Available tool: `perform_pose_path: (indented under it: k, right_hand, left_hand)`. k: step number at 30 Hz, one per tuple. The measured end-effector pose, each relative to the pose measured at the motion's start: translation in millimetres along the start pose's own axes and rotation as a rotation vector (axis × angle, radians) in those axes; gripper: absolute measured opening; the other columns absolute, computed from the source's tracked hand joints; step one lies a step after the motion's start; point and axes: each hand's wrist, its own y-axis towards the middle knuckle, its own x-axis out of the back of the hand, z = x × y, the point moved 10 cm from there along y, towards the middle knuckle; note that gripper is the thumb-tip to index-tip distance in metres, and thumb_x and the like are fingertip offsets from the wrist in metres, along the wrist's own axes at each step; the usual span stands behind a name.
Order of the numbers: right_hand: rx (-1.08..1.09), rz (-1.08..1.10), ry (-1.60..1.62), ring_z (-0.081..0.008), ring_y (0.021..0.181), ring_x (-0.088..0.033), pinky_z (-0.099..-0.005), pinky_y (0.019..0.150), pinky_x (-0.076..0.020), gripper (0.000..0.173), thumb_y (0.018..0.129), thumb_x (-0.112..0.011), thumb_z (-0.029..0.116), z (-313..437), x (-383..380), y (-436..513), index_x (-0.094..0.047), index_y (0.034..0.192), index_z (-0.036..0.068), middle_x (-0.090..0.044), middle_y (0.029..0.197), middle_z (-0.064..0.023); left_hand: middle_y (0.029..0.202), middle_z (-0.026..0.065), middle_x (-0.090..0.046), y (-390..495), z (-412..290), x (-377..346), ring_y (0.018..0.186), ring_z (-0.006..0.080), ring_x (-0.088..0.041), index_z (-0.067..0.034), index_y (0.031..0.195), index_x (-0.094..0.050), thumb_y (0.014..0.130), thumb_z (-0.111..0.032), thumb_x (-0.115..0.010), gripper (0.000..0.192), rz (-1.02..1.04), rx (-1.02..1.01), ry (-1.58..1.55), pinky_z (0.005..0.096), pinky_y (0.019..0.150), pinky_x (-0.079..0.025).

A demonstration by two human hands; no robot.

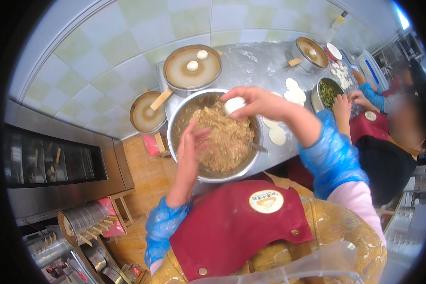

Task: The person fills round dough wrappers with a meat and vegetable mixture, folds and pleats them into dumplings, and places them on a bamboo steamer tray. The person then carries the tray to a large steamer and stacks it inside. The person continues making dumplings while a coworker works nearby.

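Note:
My right hand [261, 103] holds a round white filled bun [234, 105] between thumb and fingers, above the far side of a large metal bowl [171, 149]. Minced filling [222, 145] lies in that bowl. A metal utensil handle [258, 146] rests over its right rim. Over the left side of the bowl is my left hand [187, 156], blurred, its fingers apart and nothing in them. Beyond the bowl, a round steamer tray [175, 76] bears two white buns, one bun [202, 54] behind the other bun [192, 65]. Flat dough wrappers [277, 136] lie right of the bowl, partly behind my right arm.
A second steamer tray [142, 115] stands lower at left. On the metal table [248, 60], another steamer [307, 53] holds a bun. At right, a co-worker's hand [342, 105] reaches into a bowl of green filling [327, 94]. Stacked steamers [87, 216] stand lower left.

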Motion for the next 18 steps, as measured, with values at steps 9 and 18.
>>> perform_pose_path:
  k: [9, 18]
  right_hand:
    - [0.332, -0.344, -0.566, -0.0215, 0.098, -0.063, -0.0357, 0.084, -0.0498, 0.046, 0.075, -0.076, 0.017, 0.0, 131.5, 194.9, -0.062, 0.118, 0.009, -0.067, 0.104, -0.0107]
    - [0.112, -0.169, -1.127, -0.0319, 0.111, -0.061, -0.04, 0.094, -0.0493, 0.054, 0.07, -0.078, 0.023, -30.4, 78.2, 370.1, -0.064, 0.12, 0.011, -0.066, 0.115, -0.0145]
  left_hand:
    - [0.115, 0.0174, -0.056, -7.1, -17.8, 30.3, 0.121, 0.0399, -0.042, 0.0, 0.117, -0.055, 0.088, -0.009, -0.059, 0.03, -0.314, -0.408, 1.181, 0.048, 0.103, -0.034]
    - [0.108, 0.0148, -0.061, -3.9, -22.6, 30.4, 0.118, 0.0391, -0.047, -0.002, 0.111, -0.059, 0.082, -0.008, -0.065, 0.03, -0.404, -0.354, 1.209, 0.0471, 0.102, -0.036]
